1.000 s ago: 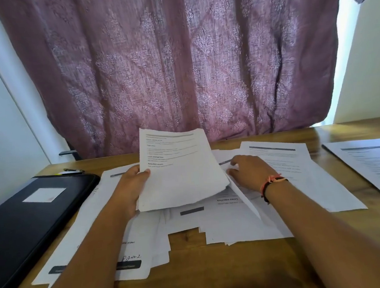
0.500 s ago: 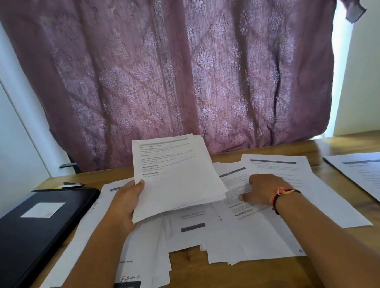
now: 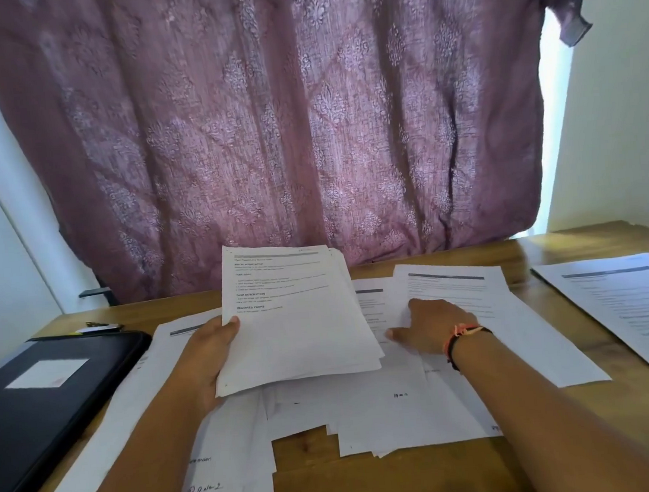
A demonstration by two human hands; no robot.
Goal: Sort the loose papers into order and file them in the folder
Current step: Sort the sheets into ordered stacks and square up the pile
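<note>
Thin white loose papers (image 3: 386,415), printed with grey header bars and fine text, lie fanned and overlapping across the middle of a smooth brown wooden table (image 3: 392,481). A separate sheet (image 3: 630,307) lies apart at the right. At the near left sits the folder (image 3: 48,407), flat, matte black and round-cornered, closed, with a white rectangular label (image 3: 47,373). The frame edge cuts off its left side. A mauve curtain (image 3: 287,132) with a woven floral pattern hangs along the far side. Most print is too blurred to read, and the arms cover part of the spread. The left hand (image 3: 207,356) grips a stack of sheets (image 3: 298,325) above the spread, tilted up, with the thumb pressed on its left edge. Its other fingers are hidden underneath. The right hand (image 3: 434,324), wearing a black and orange wristband (image 3: 464,334), rests palm down on the loose papers, fingers straight and slightly spread.
</note>
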